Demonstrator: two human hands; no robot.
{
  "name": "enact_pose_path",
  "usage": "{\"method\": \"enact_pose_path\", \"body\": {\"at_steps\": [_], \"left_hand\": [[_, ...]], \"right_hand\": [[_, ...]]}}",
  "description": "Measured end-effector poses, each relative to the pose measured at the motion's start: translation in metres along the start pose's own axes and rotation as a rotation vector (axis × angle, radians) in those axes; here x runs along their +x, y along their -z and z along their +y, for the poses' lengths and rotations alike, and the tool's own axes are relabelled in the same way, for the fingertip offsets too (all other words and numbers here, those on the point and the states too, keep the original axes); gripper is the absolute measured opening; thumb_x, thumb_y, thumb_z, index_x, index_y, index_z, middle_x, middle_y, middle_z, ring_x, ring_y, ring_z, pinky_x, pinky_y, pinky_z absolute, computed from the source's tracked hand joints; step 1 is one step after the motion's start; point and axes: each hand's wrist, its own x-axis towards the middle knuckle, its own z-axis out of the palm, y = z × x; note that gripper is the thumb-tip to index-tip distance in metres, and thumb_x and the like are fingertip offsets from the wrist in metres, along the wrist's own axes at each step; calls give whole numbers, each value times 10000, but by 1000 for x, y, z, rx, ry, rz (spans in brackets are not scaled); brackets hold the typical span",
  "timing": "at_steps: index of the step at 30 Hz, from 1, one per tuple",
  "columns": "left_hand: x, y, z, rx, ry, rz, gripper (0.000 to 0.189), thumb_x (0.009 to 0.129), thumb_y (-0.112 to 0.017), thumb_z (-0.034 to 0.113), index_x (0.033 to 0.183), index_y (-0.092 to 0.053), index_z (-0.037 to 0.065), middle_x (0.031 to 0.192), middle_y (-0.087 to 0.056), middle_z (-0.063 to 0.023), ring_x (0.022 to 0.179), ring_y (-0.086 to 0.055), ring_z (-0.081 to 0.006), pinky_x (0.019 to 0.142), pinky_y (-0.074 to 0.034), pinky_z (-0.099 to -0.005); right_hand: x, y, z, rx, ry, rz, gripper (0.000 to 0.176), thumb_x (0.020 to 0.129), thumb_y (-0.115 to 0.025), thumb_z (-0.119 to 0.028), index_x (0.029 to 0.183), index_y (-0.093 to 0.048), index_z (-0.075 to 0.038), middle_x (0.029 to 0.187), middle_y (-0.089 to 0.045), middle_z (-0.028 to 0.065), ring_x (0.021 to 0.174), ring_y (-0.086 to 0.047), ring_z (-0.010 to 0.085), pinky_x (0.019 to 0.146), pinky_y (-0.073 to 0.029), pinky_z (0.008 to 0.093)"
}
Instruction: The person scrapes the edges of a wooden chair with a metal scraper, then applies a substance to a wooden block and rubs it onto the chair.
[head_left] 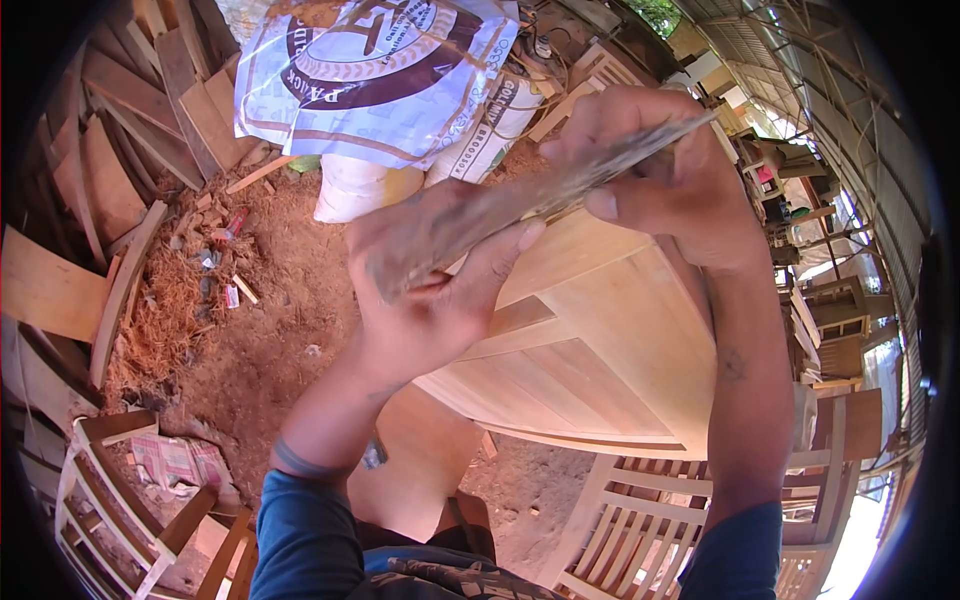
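A thin, grey-brown sheet [570, 185] stretches between my two hands, tilted up to the right and seen almost edge-on. It looks like worn sandpaper. My left hand [430, 290] grips its lower end, thumb along the near side. Closed around the upper end is my right hand [685, 190], with the tip of the sheet sticking out past the fingers. Both hands are above a pale wooden piece with framed panels [590, 350], partly covered by my hands and forearms.
Curved wood offcuts [110, 170] are piled at the left. Shavings and litter cover the dirt floor [290, 340]. Printed sacks [380, 90] stand at the back. Slatted wooden frames [640, 510] are at the lower right, and a wooden chair frame [120, 500] at the lower left.
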Motion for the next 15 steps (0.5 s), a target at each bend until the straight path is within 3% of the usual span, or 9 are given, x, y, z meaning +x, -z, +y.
{"method": "enact_pose_path", "body": {"at_steps": [5, 10, 15], "left_hand": [[13, 1, 6, -245, 228, -19, 282, 788, -705, -77, 1053, -611, -51, 1037, -674, -104, 905, -643, -145, 797, -518, -258], [12, 0, 6, -185, 125, -22, 288, 789, -710, -66, 1060, -615, -43, 1020, -681, -96, 893, -644, -135, 780, -518, -252], [1, 2, 10, -146, 139, 16, 224, 794, -710, -45, 1009, -650, -30, 958, -692, -106, 838, -652, -141, 732, -522, -252]], "right_hand": [[-1, 0, -6, 3, -25, 59, 187, 710, -710, 69, 854, -629, -19, 851, -665, 32, 767, -614, 84, 694, -486, 238], [1, -6, -5, 75, 8, 66, 157, 720, -720, 55, 810, -616, -20, 790, -642, 17, 733, -599, 68, 648, -464, 218], [-1, -3, -7, -89, -47, 6, 155, 722, -734, 40, 789, -609, -20, 757, -628, 13, 688, -581, 47, 598, -440, 189]]}}
